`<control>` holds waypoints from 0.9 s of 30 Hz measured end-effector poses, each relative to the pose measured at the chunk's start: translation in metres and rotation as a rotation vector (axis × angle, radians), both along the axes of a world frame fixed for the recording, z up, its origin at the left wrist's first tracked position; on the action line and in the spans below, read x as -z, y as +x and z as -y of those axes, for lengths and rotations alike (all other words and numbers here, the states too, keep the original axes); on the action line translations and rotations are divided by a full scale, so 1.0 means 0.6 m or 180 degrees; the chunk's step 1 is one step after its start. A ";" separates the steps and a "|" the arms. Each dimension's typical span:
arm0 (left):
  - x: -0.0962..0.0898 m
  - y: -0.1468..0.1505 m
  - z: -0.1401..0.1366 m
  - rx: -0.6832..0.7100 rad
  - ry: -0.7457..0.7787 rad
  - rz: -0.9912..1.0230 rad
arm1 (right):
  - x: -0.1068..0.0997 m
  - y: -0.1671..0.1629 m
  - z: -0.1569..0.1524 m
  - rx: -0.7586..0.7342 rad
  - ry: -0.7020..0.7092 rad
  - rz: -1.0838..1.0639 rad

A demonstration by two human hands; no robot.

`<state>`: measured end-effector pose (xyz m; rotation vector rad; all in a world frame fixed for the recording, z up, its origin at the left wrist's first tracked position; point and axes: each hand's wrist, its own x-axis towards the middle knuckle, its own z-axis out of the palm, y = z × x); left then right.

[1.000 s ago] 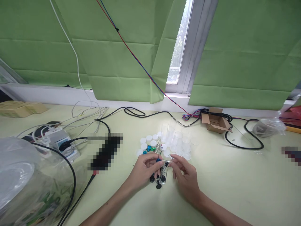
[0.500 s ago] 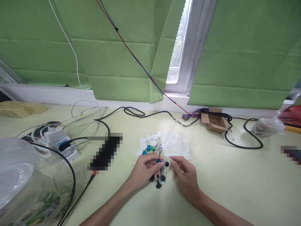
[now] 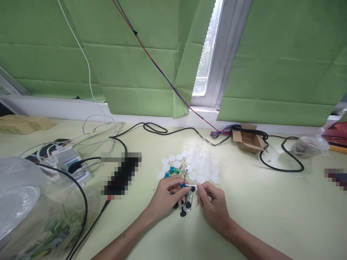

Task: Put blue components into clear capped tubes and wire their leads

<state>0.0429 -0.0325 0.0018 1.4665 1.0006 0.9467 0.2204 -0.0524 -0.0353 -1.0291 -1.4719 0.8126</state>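
Observation:
Between the thumb and fingers of my left hand (image 3: 170, 195) is a small blue metallic part (image 3: 183, 185), with a thin rod standing up from it. A thin silver rod (image 3: 191, 185) runs sideways from the blue part to my right hand (image 3: 213, 200), whose thumb and forefinger pinch its end. Under and between the hands lie black round-headed parts (image 3: 183, 213) and silver wire-like pieces (image 3: 191, 202), partly hidden by my left hand. Just beyond are blue and green metallic pieces (image 3: 175, 170).
White round caps (image 3: 166, 168) and clear plastic tubes (image 3: 190, 153) stand behind my hands. An opened cardboard box (image 3: 248, 141) and black cable (image 3: 282, 169) lie at the back right. Left are a power strip (image 3: 78, 169) and a large clear plastic container (image 3: 18, 202).
The fingertips of my right hand have closed onto the end of the thin silver rod. My left hand keeps its hold on the blue part, nearly still.

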 end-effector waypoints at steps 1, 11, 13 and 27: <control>0.000 0.000 0.001 -0.0006 0.0024 -0.0034 | 0.000 0.000 0.000 -0.0013 0.0003 0.0019; -0.009 0.002 -0.003 0.0017 -0.0182 0.0084 | 0.003 0.001 0.001 -0.0072 0.0091 -0.0043; -0.011 0.001 -0.004 0.0050 -0.0204 0.0124 | 0.007 0.002 0.001 -0.0040 0.0139 -0.0082; -0.013 -0.005 -0.005 0.0061 -0.0329 0.0219 | 0.017 -0.001 -0.001 0.0052 0.0231 -0.0069</control>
